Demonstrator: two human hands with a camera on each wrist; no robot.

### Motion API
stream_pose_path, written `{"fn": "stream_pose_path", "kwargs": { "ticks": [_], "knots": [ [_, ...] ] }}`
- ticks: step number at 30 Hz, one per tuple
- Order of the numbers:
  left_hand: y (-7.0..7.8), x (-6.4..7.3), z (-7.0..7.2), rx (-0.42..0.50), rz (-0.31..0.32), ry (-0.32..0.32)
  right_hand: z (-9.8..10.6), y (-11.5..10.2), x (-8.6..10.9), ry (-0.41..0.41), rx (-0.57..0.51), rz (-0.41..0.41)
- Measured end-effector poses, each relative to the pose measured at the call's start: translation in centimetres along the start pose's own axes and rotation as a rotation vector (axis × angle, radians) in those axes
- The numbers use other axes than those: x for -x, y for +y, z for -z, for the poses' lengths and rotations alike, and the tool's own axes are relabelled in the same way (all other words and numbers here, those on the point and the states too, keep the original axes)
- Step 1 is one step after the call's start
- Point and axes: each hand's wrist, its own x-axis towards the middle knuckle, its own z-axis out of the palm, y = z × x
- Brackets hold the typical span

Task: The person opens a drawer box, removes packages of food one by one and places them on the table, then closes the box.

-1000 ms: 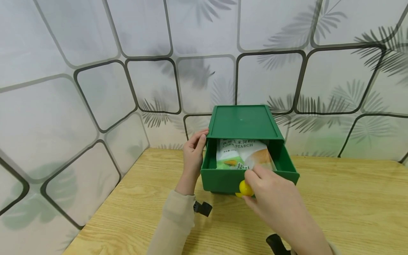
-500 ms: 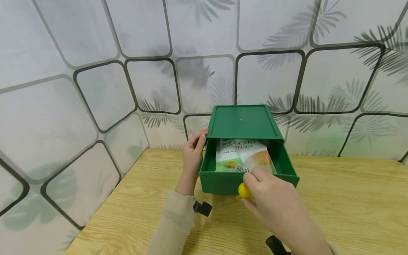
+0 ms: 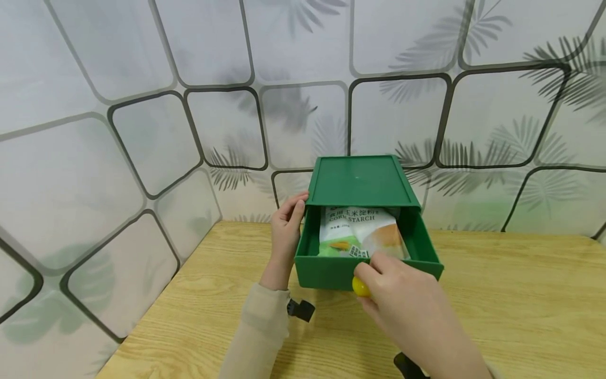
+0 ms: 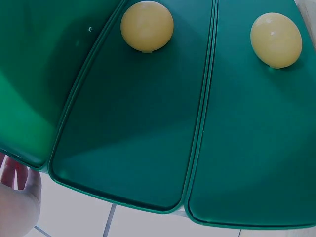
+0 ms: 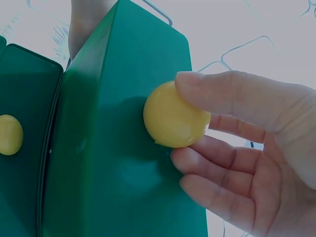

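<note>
Lower right of the head view, the right hand [image 3: 407, 300] has thumb and fingers pinched round a yellow knob [image 3: 361, 287]. Near centre, the green drawer [image 3: 324, 273] sits partly open, starch bag [image 3: 347, 231] lying inside. Left of centre, the left hand [image 3: 286, 229] touches the cabinet [image 3: 357, 179], fingers relaxed. Imo pull level and brace it against sliding.

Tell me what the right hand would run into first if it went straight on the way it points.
The green drawer front, most likely: the right hand grips its yellow knob, and that front lies directly beyond. The remaining gap is hard to judge.
</note>
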Motion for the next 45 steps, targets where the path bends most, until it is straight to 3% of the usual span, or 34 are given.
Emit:
{"fn": "stream_pose_path", "kwargs": {
  "ticks": [19, 45],
  "knots": [
    [-0.05, 0.01, 0.04, 0.003, -0.020, -0.004, 0.06, -0.12, 0.26, 0.010, 0.035, 0.025],
    [0.24, 0.08, -0.15, -0.011, -0.044, 0.008, 0.21, -0.20, 0.74, -0.007, -0.036, 0.076]
  ]
}}
